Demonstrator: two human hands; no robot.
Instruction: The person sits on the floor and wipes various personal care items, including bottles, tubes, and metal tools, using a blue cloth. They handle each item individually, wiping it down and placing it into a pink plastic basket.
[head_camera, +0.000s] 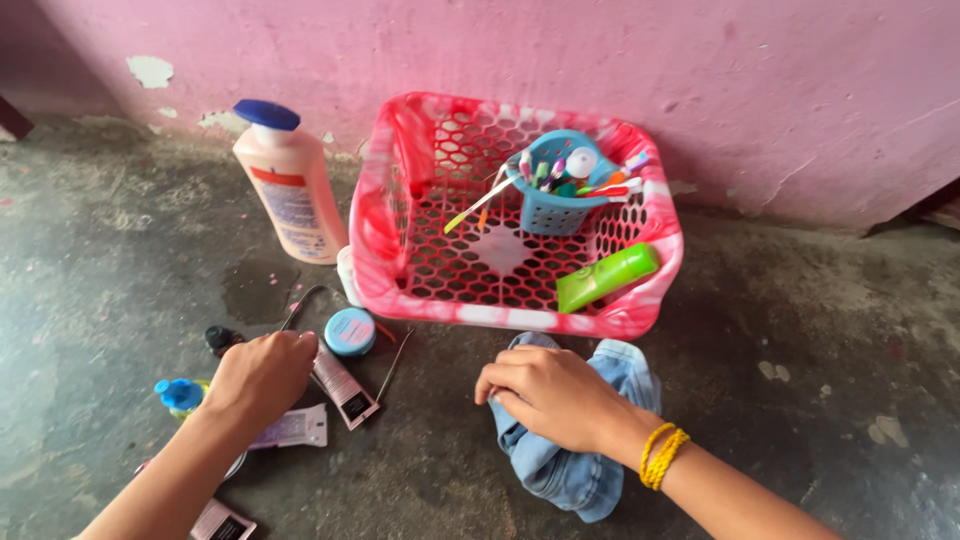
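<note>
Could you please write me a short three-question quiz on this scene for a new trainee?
1. True or false: the green tube lies inside the pink basket.
2. What does the right hand rest on: A) the blue cloth, B) the lotion bottle, C) the round blue tin?
3. Fill in: the toothbrushes stand in a small ____ cup within the basket.

Key: 1 true; 2 A; 3 blue. The left hand grips a pink tube on the floor.
</note>
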